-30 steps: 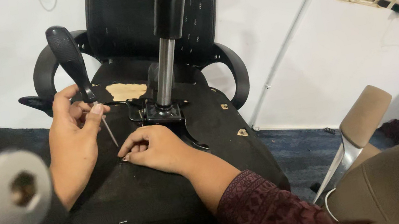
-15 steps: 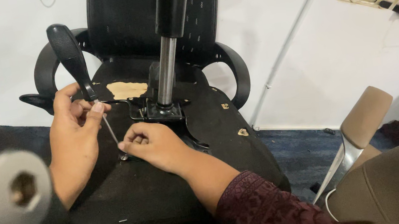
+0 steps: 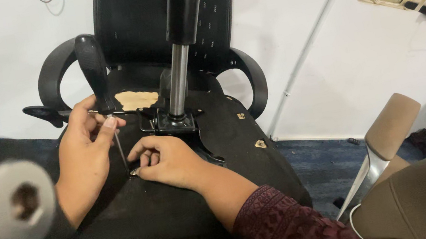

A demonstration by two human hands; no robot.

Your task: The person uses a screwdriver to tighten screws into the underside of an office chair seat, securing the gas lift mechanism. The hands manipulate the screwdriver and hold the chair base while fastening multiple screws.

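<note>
Screwdriver (image 3: 96, 75) upright in left hand (image 3: 83, 152) grip, right hand (image 3: 165, 159) fingertips pinching its tip.

Even, soft indoor light falls across the scene — white walls bright, black chair seat (image 3: 181, 205) dim with little detail. A grey tube end (image 3: 15, 205) at lower left is heavily blurred — too close to focus. Centre stays sharp; shadows faint.

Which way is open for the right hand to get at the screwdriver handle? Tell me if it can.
Probably yes. The right hand rests by the screwdriver tip, and the black handle stands bare above the left hand, which pinches only the shaft. Nothing stands between.
</note>
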